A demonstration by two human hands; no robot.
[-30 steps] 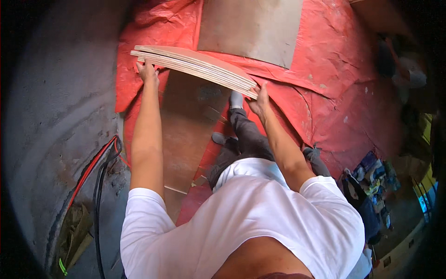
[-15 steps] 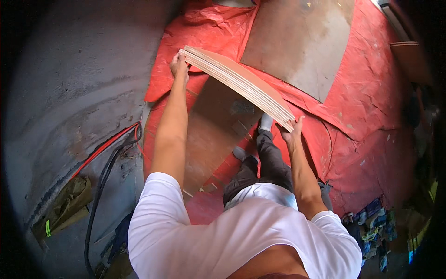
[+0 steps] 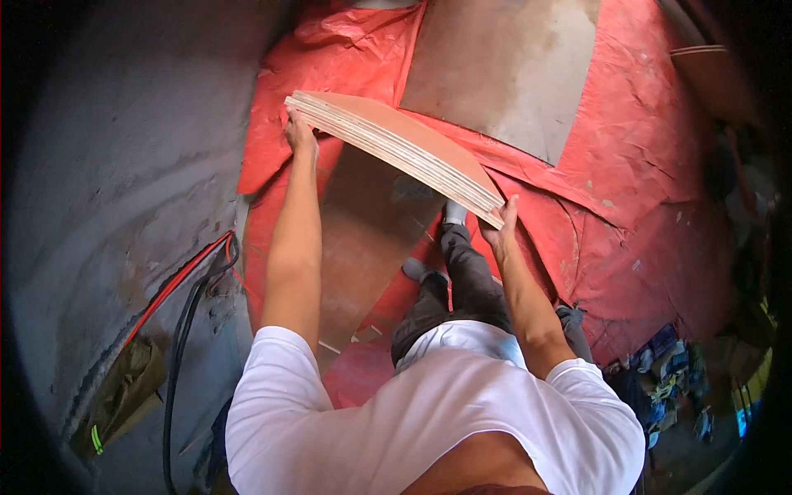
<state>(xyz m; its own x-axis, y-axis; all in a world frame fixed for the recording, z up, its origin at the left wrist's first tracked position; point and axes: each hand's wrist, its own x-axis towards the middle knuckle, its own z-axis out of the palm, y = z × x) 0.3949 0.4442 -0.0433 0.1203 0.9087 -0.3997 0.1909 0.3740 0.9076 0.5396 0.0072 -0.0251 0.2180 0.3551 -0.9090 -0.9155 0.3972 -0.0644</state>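
Held out before me is a stack of plywood sheets (image 3: 404, 145) with pale layered edges and a reddish-brown top face. My left hand (image 3: 300, 134) grips its left end from below, fingers wrapped round the corner. At the right end my right hand (image 3: 501, 228) clasps the near corner, its thumb up along the edge. The sheets slope from the upper left down to the right. Beneath them a brown board (image 3: 363, 227) lies on the red sheeting, partly covered by the stack.
Red plastic sheeting (image 3: 635, 140) covers the floor, wrinkled in places. A larger brown board (image 3: 503, 74) lies on it ahead. To my left rises a grey wall (image 3: 140, 165) with black cables (image 3: 181, 330) beside it. Crumpled cloths (image 3: 668, 379) lie at the right.
The plywood stack and both hands have shifted slightly left in view, and more of the stack's top face shows. The surroundings have shifted left too. Both hands keep their hold.
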